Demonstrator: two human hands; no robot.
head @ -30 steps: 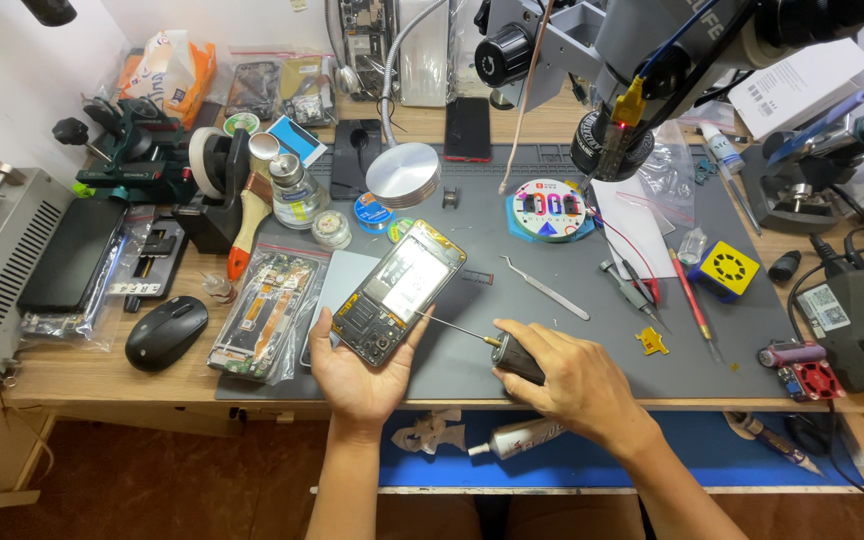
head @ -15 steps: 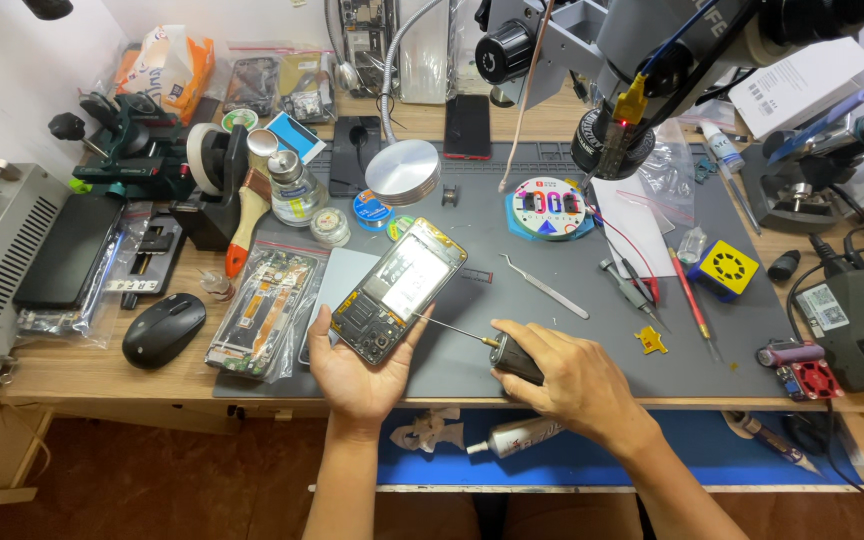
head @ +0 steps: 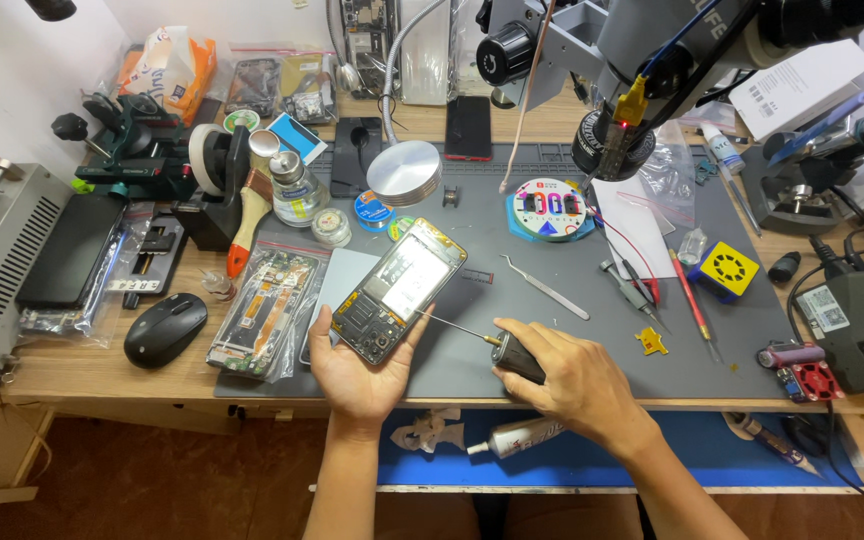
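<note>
A wooden bench [head: 82,370] fills the view, with a grey mat [head: 512,270] laid over its middle. Below the front edge a blue shelf [head: 652,450] juts out, and under that lies a reddish-brown floor [head: 152,480]. A white wall [head: 12,60] runs along the left behind the bench. The light is bright and even, with soft shadows under the clutter.

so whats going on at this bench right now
A person is working on an opened phone at a cluttered repair bench. Their left hand cradles the phone, back cover off and insides showing, above the grey work mat. Their right hand grips a dark-handled screwdriver, its thin shaft reaching to the phone's edge. Tweezers and a round parts tray lie on the mat nearby.
</note>
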